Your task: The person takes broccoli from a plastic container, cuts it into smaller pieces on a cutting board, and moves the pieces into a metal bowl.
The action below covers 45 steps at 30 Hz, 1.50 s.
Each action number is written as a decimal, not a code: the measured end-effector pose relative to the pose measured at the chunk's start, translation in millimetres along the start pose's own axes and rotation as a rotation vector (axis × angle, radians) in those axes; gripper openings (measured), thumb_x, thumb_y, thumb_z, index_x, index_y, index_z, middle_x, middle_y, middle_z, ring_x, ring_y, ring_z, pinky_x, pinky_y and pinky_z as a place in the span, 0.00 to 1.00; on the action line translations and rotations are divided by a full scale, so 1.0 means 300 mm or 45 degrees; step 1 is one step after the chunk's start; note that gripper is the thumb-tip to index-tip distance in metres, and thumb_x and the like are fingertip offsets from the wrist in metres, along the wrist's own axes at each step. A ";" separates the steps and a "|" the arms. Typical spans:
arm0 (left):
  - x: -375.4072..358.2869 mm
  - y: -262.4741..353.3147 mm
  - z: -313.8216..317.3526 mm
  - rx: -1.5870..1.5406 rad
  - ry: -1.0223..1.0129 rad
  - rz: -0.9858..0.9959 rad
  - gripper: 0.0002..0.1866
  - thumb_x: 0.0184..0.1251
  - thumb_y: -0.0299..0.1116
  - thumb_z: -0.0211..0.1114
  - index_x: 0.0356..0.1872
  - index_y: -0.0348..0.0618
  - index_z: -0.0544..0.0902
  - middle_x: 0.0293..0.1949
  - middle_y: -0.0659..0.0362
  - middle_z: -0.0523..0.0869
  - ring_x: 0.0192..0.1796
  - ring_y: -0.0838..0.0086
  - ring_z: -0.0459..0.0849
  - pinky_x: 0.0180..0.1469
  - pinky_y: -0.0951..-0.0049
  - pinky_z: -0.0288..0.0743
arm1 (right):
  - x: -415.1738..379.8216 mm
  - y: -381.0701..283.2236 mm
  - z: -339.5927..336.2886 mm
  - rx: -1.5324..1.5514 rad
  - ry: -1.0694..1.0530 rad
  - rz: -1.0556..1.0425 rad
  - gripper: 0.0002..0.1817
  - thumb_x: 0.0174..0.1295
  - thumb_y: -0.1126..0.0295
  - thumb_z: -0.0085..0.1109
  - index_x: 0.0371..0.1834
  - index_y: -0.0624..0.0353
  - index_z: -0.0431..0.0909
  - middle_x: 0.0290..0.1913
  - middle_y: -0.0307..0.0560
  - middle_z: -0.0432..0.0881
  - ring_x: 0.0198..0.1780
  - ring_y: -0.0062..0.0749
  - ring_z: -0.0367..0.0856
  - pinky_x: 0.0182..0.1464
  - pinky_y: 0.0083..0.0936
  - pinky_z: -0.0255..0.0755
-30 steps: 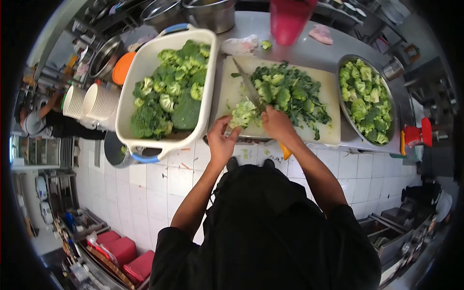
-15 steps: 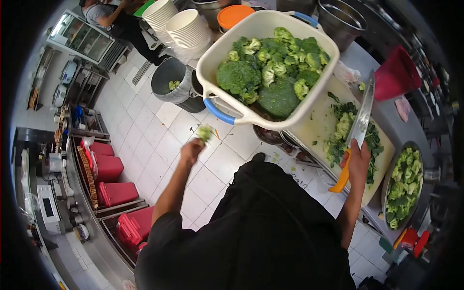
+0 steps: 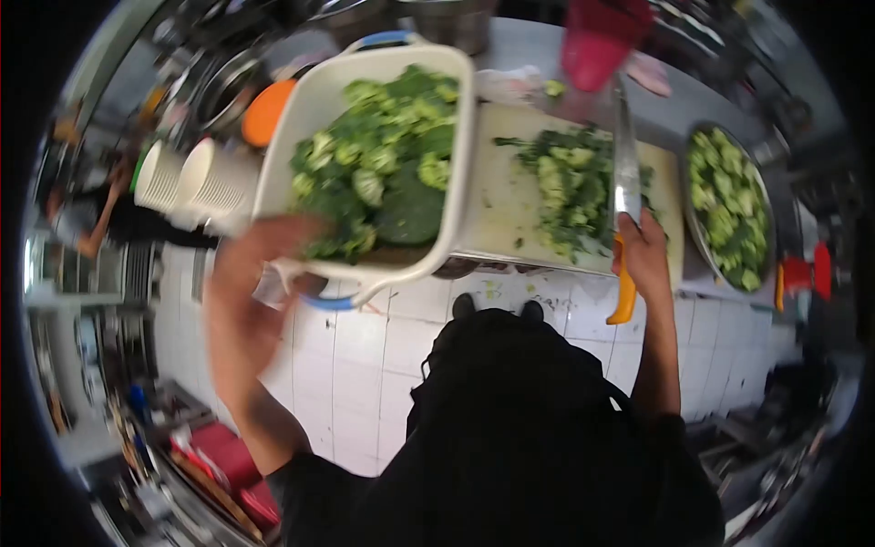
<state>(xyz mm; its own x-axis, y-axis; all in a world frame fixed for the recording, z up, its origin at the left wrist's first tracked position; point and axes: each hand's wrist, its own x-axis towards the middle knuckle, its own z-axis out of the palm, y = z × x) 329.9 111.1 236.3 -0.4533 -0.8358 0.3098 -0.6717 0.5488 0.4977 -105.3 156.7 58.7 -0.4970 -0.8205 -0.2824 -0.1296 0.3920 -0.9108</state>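
Observation:
My right hand (image 3: 645,255) is wrapped round the yellow handle of a large knife (image 3: 625,173), its blade pointing away over the cutting board (image 3: 497,205). Under and beside the blade lies a pile of broccoli leaves and trimmings (image 3: 570,182). My left hand (image 3: 251,292), smeared by motion, is at the near left corner of a white tub (image 3: 462,164) with blue handles. Its fingers look spread, and I see nothing in them. Broccoli heads and pieces (image 3: 378,150) fill the tub. Cut florets (image 3: 727,214) fill a metal bowl on the right.
A red container (image 3: 597,50) stands behind the board. Left of the tub are an orange lid (image 3: 268,112) and stacked white tubs (image 3: 211,180). Another person (image 3: 100,214) is at the far left. Red bins (image 3: 223,451) sit low at the left.
The piece of broccoli is gone from my left hand, which has come up to the tub. My view has turned towards the counter. The knife stays in my right hand.

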 end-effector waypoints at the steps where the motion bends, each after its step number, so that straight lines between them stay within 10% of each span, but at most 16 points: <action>1: 0.067 0.141 0.095 -0.085 -0.151 0.210 0.16 0.53 0.18 0.75 0.45 0.36 0.86 0.44 0.54 0.90 0.47 0.66 0.89 0.45 0.68 0.83 | -0.007 -0.002 -0.016 0.019 0.011 -0.002 0.10 0.78 0.63 0.54 0.48 0.59 0.75 0.21 0.40 0.73 0.16 0.22 0.71 0.17 0.24 0.68; 3: 0.172 0.356 0.220 -0.115 -0.234 0.814 0.07 0.54 0.21 0.75 0.34 0.39 0.88 0.34 0.57 0.86 0.30 0.63 0.85 0.30 0.69 0.80 | -0.018 0.002 -0.055 0.057 0.049 0.049 0.10 0.78 0.63 0.55 0.46 0.59 0.74 0.22 0.40 0.73 0.16 0.22 0.71 0.18 0.24 0.68; 7: 0.238 0.602 0.339 -0.138 -0.484 1.412 0.07 0.54 0.23 0.74 0.36 0.40 0.88 0.36 0.55 0.87 0.33 0.63 0.86 0.33 0.67 0.81 | -0.033 0.045 -0.131 0.109 0.088 0.036 0.11 0.78 0.64 0.55 0.40 0.59 0.71 0.22 0.41 0.73 0.16 0.22 0.70 0.17 0.23 0.67; 16: 0.279 0.846 0.544 -0.344 -0.728 1.615 0.09 0.55 0.27 0.71 0.39 0.43 0.88 0.40 0.53 0.89 0.40 0.61 0.88 0.41 0.63 0.84 | -0.067 0.140 -0.327 0.085 0.117 0.072 0.12 0.78 0.64 0.53 0.40 0.62 0.73 0.22 0.41 0.74 0.15 0.22 0.71 0.19 0.23 0.68; 24: 0.666 0.524 1.085 -0.085 -0.531 0.522 0.17 0.58 0.29 0.72 0.50 0.49 0.90 0.51 0.50 0.89 0.52 0.53 0.88 0.61 0.56 0.79 | -0.045 0.225 -0.396 0.078 -0.006 0.109 0.11 0.78 0.64 0.53 0.43 0.62 0.74 0.22 0.39 0.74 0.18 0.23 0.72 0.20 0.25 0.70; 29: 0.795 0.191 1.342 0.249 -0.580 0.487 0.22 0.53 0.24 0.69 0.52 0.49 0.90 0.59 0.46 0.85 0.62 0.52 0.82 0.66 0.59 0.76 | -0.089 0.243 -0.438 0.047 -0.076 0.155 0.11 0.78 0.64 0.52 0.42 0.62 0.74 0.22 0.39 0.73 0.18 0.22 0.72 0.20 0.25 0.71; 35: 0.868 0.180 1.313 0.259 -0.803 0.183 0.25 0.51 0.25 0.69 0.55 0.49 0.90 0.58 0.45 0.86 0.58 0.55 0.85 0.61 0.62 0.79 | -0.115 0.274 -0.500 -0.054 -0.121 0.135 0.13 0.78 0.64 0.53 0.41 0.66 0.72 0.22 0.49 0.78 0.17 0.29 0.78 0.23 0.32 0.72; 41: 0.714 0.222 1.066 -0.652 0.003 -0.346 0.15 0.67 0.30 0.69 0.53 0.37 0.88 0.47 0.52 0.89 0.44 0.69 0.88 0.49 0.68 0.87 | -0.142 0.221 -0.536 -0.376 -0.249 -0.059 0.13 0.76 0.62 0.54 0.45 0.64 0.74 0.30 0.62 0.84 0.33 0.63 0.84 0.38 0.50 0.75; 45: 0.433 0.104 1.040 -1.063 0.171 -0.907 0.15 0.77 0.32 0.65 0.51 0.27 0.86 0.46 0.54 0.88 0.41 0.75 0.86 0.42 0.71 0.89 | -0.172 0.146 -0.525 -0.661 -0.469 -0.161 0.14 0.76 0.59 0.54 0.47 0.61 0.75 0.32 0.65 0.84 0.43 0.68 0.82 0.46 0.58 0.72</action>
<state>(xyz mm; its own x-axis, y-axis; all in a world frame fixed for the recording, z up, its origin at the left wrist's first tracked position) 67.3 25.0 39.2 -0.0184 -0.9787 -0.2045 -0.1242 -0.2007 0.9717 -220.5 281.8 80.7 -0.1356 -0.9264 -0.3513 -0.6117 0.3573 -0.7059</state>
